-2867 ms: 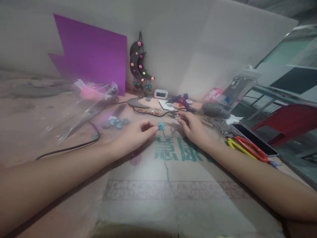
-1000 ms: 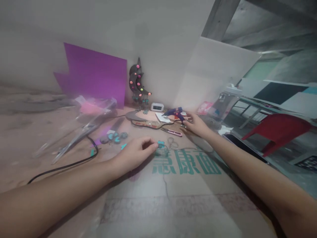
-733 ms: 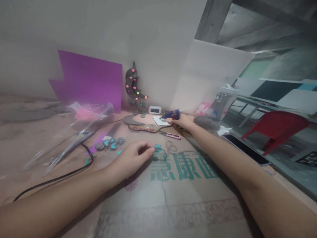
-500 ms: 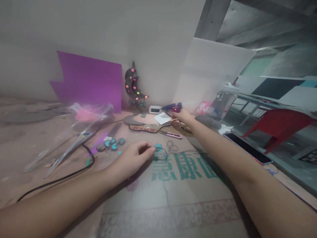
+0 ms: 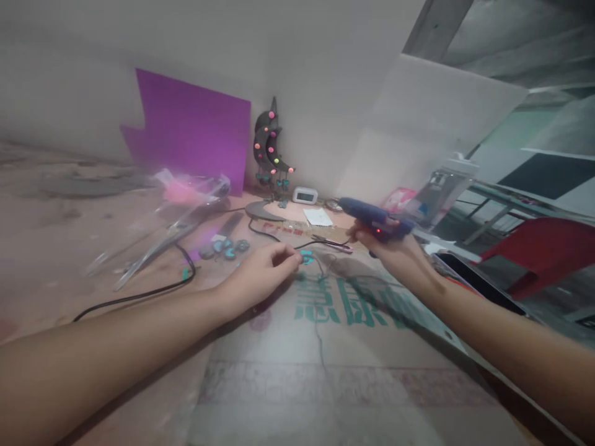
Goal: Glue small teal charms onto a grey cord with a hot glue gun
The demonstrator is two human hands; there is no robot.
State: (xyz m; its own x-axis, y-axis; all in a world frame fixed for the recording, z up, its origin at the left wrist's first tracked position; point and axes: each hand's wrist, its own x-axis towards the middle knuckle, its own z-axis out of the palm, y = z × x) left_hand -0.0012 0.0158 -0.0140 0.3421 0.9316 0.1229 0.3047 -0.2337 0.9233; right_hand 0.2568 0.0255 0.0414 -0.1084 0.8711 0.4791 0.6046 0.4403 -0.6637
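My right hand (image 5: 388, 244) is wrapped round a blue glue gun (image 5: 372, 214) with a small red light, held above the table. Between thumb and fingertips, my left hand (image 5: 264, 269) pinches a small turquoise flower-shaped piece (image 5: 307, 256). A thin grey cord (image 5: 320, 347) runs from near that piece down over the printed board (image 5: 260, 384). Just left of my left hand lie several grey and turquoise pieces (image 5: 227, 249). A pink-handled cutter (image 5: 339, 246) rests behind the pinched piece, partly crossed by the gun's black cable.
A dark crescent-moon ornament with coloured dots (image 5: 269, 145) hangs at the wall beside a purple sheet (image 5: 195, 130). A white digital clock (image 5: 305, 196) and a white paper (image 5: 318, 217) are at the back. Clear plastic wrapping (image 5: 186, 204) lies left; a phone (image 5: 478, 282) lies right.
My right hand has lifted the glue gun from the back of the table and brought it nearer, to the right. My left hand still pinches the turquoise piece. The camera view has shifted.
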